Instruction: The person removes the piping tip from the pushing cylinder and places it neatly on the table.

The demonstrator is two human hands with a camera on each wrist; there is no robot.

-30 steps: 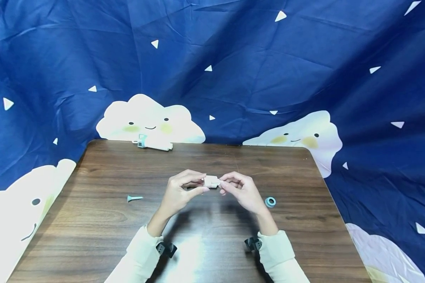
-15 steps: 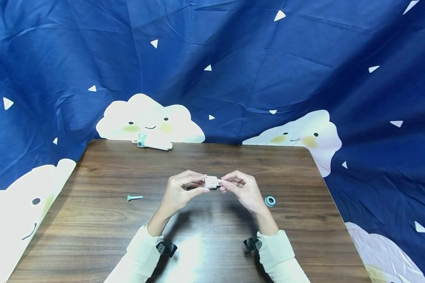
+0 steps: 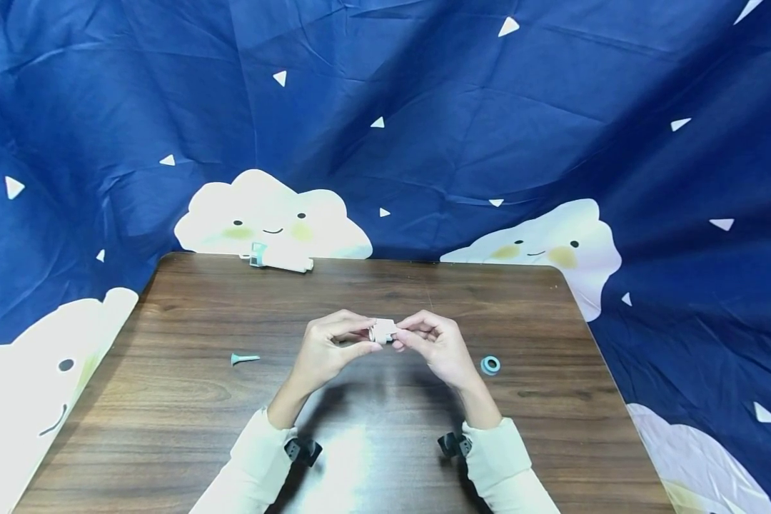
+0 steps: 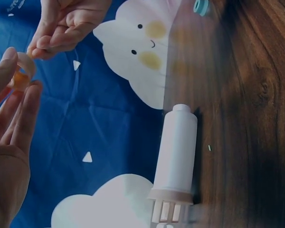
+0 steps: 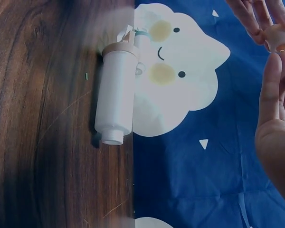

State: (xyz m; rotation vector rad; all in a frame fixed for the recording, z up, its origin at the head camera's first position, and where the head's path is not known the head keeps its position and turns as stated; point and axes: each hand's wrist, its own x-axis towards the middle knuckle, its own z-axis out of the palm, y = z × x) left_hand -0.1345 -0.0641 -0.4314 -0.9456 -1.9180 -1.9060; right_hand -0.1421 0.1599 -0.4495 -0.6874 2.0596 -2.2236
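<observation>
Above the middle of the table, my left hand point(image 3: 323, 353) pinches a short white cylindrical piece point(image 3: 382, 330) between thumb and fingertips. My right hand point(image 3: 442, 350) meets it from the right, fingertips against its end, pinching a thin pale rod that is mostly hidden now. In the right wrist view the held cylindrical piece point(image 5: 279, 36) looks cream, with an orange tint where the right thumb and fingers touch it. A teal ring point(image 3: 490, 365) lies right of my right hand. On the left lies a small teal pin with a flared end point(image 3: 244, 359).
At the back left edge a white bottle-shaped cylinder point(image 3: 289, 263) lies on its side, nozzle to the right. A teal-topped part point(image 5: 141, 40) lies beside it. The wooden table point(image 3: 186, 428) ends before a blue cloud-patterned cloth point(image 3: 424, 143).
My right hand has shifted slightly left, and the thin pale rod that showed between its fingers and the white cylindrical piece is now mostly covered. The left hand barely moved.
</observation>
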